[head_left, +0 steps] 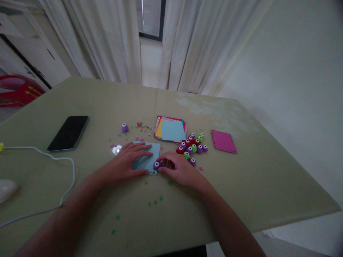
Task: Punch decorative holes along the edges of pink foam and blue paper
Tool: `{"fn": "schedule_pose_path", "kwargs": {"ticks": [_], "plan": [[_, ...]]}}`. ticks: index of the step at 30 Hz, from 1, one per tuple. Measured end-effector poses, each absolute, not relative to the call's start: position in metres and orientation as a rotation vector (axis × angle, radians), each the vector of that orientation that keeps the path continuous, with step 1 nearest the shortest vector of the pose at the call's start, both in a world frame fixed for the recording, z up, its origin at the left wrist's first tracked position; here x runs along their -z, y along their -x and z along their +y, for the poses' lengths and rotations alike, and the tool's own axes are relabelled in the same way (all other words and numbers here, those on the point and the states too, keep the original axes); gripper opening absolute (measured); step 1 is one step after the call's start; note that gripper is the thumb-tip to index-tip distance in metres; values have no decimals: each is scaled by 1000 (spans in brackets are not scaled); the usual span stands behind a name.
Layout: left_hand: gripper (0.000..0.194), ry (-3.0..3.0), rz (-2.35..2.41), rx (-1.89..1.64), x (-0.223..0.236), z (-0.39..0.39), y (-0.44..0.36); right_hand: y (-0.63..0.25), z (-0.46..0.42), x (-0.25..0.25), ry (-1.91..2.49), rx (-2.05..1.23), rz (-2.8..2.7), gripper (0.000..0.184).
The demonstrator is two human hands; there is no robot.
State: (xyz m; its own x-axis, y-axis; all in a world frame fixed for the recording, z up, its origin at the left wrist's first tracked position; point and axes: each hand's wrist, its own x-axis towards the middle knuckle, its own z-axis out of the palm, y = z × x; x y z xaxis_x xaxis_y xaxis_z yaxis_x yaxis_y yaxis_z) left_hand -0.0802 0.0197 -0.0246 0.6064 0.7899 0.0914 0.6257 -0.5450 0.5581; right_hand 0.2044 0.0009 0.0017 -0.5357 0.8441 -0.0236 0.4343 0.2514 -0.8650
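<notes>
A light blue sheet of paper [146, 160] lies on the table, with small notches cut in its near edge. Spread flat over its left part is my left hand [131, 157], fingers apart, pressing it down. My right hand [178, 167] pinches a small purple craft punch [157, 165] at the sheet's near right corner. The punch carries a dark star mark on its white top. Just beyond my right hand, several purple, red and green punches [190, 145] sit in a cluster. One more purple punch [124, 127] stands alone beyond my left hand.
A stack of coloured paper [173, 129] lies farther back. To the right is a pink square [224, 141] with notched edges. Paper bits [155, 202] are scattered about. On the left are a phone [69, 133], a white cable [72, 167] and a white rounded object [7, 190].
</notes>
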Motion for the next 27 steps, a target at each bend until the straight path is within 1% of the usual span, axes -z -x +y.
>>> {"fn": "schedule_pose_path", "kwargs": {"ticks": [11, 17, 27], "plan": [[61, -2374, 1137, -462, 29, 21, 79, -204, 1, -4, 1176, -1238, -2102, 21], [66, -2398, 1161, -457, 35, 21, 80, -204, 0, -6, 1194, -1249, -2119, 23], [66, -2443, 1172, -448, 37, 22, 80, -205, 0, -6, 1204, -1257, -2125, 23]]}}
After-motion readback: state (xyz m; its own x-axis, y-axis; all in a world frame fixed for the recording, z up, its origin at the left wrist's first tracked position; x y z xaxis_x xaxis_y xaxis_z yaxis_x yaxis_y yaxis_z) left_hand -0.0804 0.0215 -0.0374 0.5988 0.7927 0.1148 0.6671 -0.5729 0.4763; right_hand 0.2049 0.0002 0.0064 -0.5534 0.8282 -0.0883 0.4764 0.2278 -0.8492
